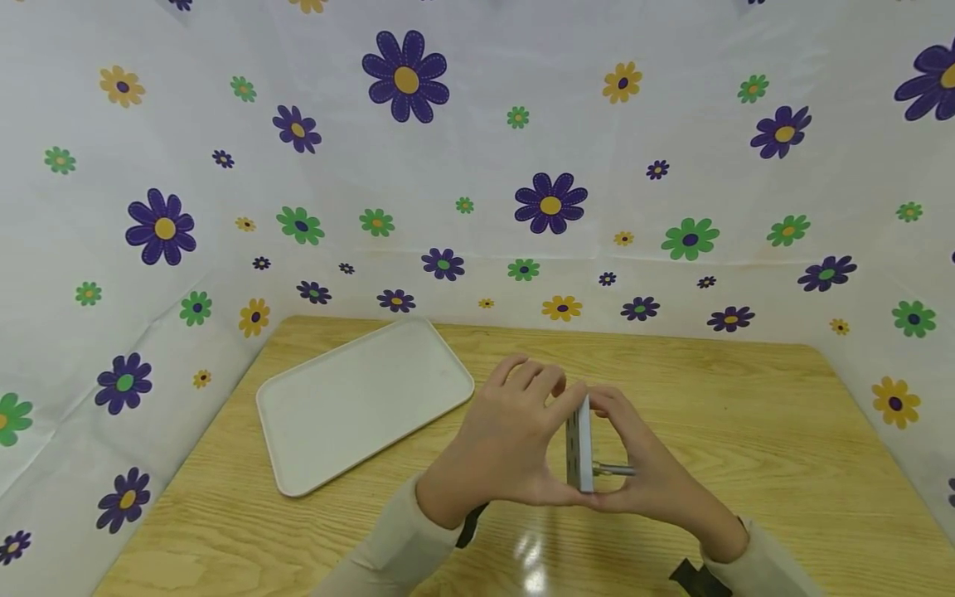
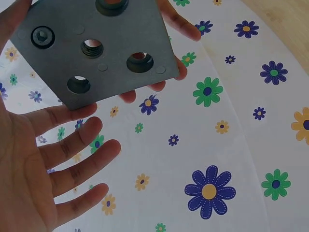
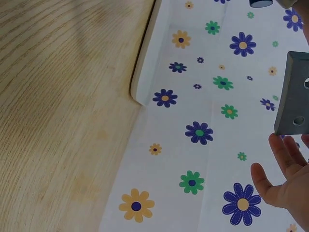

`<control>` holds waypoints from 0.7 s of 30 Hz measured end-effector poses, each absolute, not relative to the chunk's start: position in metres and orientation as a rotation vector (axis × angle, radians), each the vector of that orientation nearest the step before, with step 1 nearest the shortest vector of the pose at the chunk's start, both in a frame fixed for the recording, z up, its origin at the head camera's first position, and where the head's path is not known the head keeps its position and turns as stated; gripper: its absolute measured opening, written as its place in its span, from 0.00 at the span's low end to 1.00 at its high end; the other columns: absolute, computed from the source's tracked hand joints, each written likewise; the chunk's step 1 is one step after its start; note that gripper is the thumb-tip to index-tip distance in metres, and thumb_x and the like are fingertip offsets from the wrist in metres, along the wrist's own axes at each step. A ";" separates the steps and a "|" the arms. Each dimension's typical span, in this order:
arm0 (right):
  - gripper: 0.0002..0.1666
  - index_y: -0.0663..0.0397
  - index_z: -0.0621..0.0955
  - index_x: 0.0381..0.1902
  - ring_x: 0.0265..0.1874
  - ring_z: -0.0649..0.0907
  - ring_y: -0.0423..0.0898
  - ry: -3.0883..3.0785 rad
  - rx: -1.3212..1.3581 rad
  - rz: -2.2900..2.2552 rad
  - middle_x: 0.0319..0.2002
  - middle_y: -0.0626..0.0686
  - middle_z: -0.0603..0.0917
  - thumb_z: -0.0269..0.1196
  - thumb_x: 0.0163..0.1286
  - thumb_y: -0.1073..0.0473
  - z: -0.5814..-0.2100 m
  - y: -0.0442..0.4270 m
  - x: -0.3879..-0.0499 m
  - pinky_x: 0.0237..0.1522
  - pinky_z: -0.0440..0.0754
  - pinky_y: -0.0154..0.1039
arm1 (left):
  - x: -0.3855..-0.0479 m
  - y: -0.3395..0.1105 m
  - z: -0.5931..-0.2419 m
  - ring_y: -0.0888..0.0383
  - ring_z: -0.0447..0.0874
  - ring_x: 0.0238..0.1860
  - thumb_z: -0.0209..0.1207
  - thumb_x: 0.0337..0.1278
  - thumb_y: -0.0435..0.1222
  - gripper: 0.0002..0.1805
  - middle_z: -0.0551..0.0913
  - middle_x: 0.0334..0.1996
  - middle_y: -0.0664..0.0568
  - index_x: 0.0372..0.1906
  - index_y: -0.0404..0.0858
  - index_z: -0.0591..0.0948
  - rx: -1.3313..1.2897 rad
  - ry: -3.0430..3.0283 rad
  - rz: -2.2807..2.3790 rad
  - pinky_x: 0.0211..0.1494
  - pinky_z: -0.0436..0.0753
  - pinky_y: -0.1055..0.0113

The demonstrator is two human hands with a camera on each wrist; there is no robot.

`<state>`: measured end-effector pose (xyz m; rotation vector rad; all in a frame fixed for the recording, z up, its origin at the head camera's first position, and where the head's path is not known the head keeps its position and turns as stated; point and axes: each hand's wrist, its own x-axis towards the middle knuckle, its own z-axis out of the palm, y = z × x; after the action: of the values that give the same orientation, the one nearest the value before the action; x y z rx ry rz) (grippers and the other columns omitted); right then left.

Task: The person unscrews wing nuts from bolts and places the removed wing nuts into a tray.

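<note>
Two hands (image 1: pixel 511 435) (image 1: pixel 656 477) holding one metal plate (image 2: pixel 114 50); one white tray (image 1: pixel 366 406)

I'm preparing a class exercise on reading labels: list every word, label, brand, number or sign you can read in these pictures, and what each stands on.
None: no word, label, brand, number or sign can be read.
Gray plate: holes and faint round marks, no readable lettering.
Tray: plain, no text seen.
Backdrop: printed flowers only.
Table: wood grain only.
</note>
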<state>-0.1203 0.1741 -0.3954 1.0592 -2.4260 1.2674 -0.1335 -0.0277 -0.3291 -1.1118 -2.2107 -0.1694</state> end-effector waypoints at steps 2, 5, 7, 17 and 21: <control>0.58 0.54 0.60 0.67 0.61 0.66 0.40 -2.444 1.042 1.232 0.61 0.51 0.66 0.78 0.39 0.60 -0.396 0.175 -0.120 0.60 0.69 0.48 | -0.135 -0.028 -0.331 0.58 0.77 0.39 0.58 0.09 0.79 0.50 0.76 0.34 0.56 0.42 0.48 0.78 -1.117 -2.217 -0.167 0.57 0.75 0.60; 0.59 0.52 0.60 0.68 0.61 0.67 0.41 -2.473 1.002 1.196 0.62 0.50 0.66 0.78 0.40 0.58 -0.396 0.178 -0.118 0.59 0.70 0.49 | -0.139 -0.030 -0.335 0.58 0.77 0.41 0.59 0.10 0.79 0.50 0.78 0.36 0.56 0.43 0.48 0.78 -1.122 -2.233 -0.172 0.58 0.74 0.59; 0.59 0.52 0.60 0.69 0.61 0.68 0.41 -2.480 0.980 1.193 0.62 0.51 0.67 0.78 0.40 0.59 -0.396 0.181 -0.117 0.61 0.69 0.44 | -0.142 -0.031 -0.339 0.58 0.78 0.43 0.60 0.10 0.78 0.50 0.79 0.39 0.57 0.43 0.48 0.78 -1.118 -2.254 -0.172 0.59 0.74 0.59; 0.42 0.51 0.72 0.59 0.62 0.66 0.38 -2.400 1.002 1.203 0.60 0.53 0.68 0.74 0.43 0.66 -0.397 0.190 -0.109 0.61 0.64 0.27 | -0.150 -0.036 -0.352 0.57 0.77 0.49 0.60 0.12 0.78 0.51 0.80 0.46 0.55 0.47 0.46 0.78 -1.109 -2.322 -0.197 0.63 0.70 0.58; 0.29 0.50 0.77 0.52 0.61 0.68 0.41 -2.251 1.030 1.172 0.57 0.56 0.71 0.72 0.50 0.60 -0.394 0.187 -0.105 0.61 0.64 0.27 | -0.150 -0.037 -0.352 0.58 0.77 0.48 0.61 0.12 0.77 0.51 0.80 0.45 0.56 0.46 0.46 0.78 -1.111 -2.324 -0.226 0.63 0.70 0.58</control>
<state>-0.1050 0.1867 -0.3939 1.0298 -2.2515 1.1720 -0.1498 -0.0371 -0.3520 -1.1105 -2.3243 -0.2264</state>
